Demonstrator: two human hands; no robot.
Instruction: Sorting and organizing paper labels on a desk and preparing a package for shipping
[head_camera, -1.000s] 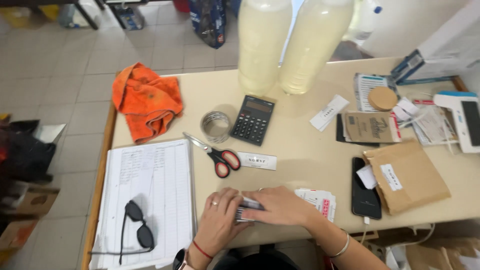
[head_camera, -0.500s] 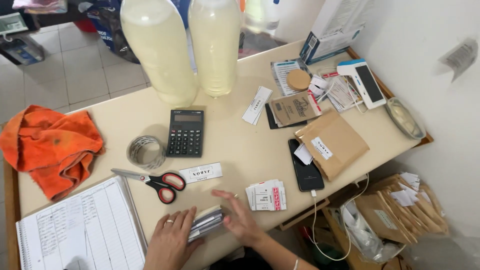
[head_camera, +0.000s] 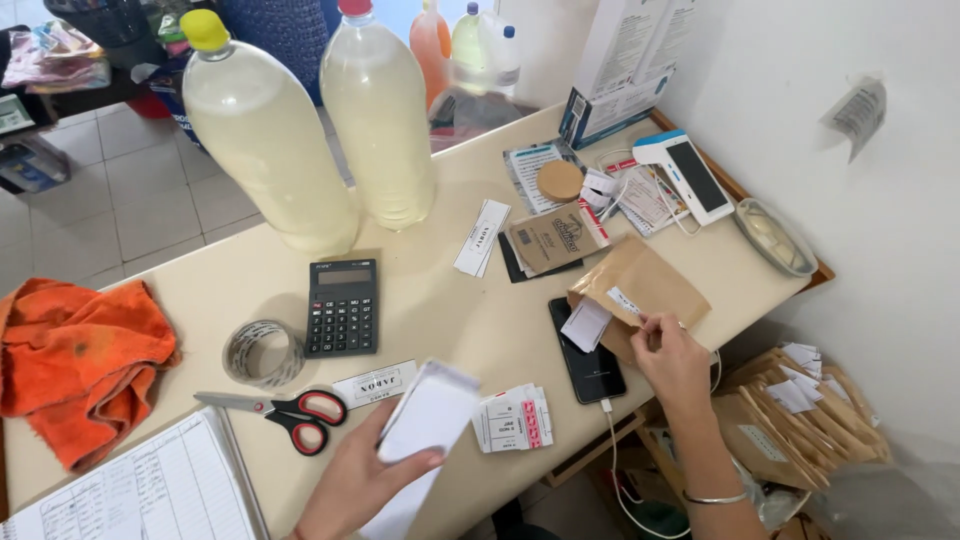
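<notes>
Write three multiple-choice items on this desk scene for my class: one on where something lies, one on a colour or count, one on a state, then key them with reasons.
1. Where do the scissors lie?
A. on the orange cloth
B. on the desk in front of the tape roll
C. on the phone

2. What colour is the cap on the left big bottle?
A. yellow
B. black
C. white

3. What is the right hand doing?
A. resting flat, empty
B. touching the brown paper envelope
C. pressing calculator keys

Key: 1 B, they lie just below the tape roll; 2 A, its cap is yellow; 3 B, its fingers meet the brown paper envelope.
</notes>
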